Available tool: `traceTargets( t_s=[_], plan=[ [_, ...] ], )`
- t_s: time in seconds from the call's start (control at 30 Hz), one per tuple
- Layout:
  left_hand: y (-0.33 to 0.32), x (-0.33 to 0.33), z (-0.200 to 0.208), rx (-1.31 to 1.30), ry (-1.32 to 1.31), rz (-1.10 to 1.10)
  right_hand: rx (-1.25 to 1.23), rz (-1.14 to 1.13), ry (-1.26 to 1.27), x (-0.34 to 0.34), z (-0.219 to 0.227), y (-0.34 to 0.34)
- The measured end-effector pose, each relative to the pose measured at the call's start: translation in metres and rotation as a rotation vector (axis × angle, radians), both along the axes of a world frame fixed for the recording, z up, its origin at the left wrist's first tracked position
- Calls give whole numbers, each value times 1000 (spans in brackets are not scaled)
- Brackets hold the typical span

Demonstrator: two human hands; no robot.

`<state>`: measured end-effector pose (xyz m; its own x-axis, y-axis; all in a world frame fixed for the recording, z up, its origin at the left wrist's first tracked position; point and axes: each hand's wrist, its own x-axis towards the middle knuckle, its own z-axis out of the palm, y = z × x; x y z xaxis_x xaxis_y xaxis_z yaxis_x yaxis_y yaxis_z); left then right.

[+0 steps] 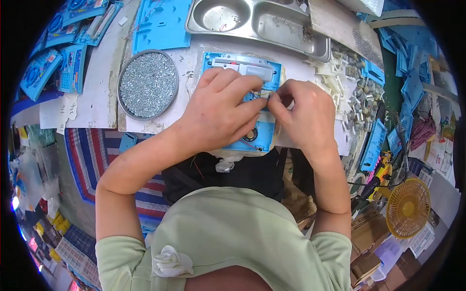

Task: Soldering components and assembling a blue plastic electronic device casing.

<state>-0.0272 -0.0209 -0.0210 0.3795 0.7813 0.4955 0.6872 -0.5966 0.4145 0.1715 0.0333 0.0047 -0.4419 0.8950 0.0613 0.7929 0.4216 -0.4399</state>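
Note:
A light-blue plastic casing lies in front of me on the table, with its inside facing up. It carries a white part along its far side, thin wires, and a round dark speaker near its lower right. My left hand rests over the casing with bent fingers, covering its left and middle; its index fingertip and thumb are close to the wires. My right hand is at the casing's right edge, thumb and index finger pinched together on what looks like a thin wire. The fingers partly hide the pinch point.
A round dish of small screws stands left. Beyond the casing are a metal compartment tray and a blue panel. White plastic parts and small metal cylinders lie right. A yellow fan is lower right.

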Motion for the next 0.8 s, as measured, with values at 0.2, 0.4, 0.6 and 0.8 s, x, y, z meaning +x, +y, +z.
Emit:
traceTargets(
  t_s=[0.2,0.4,0.6,0.8],
  plan=[
    [5,1,-7,2,29,12,-335,-134,90,0,6,8],
    [5,-2,-12,-13,-30,7,49,186,-352,-15,17,9],
    [9,-6,-11,-40,-200,-16,-594,99,-28,3,18,45],
    [12,-6,-1,-199,-181,14,-772,-15,292,18,-3,36]
  ],
)
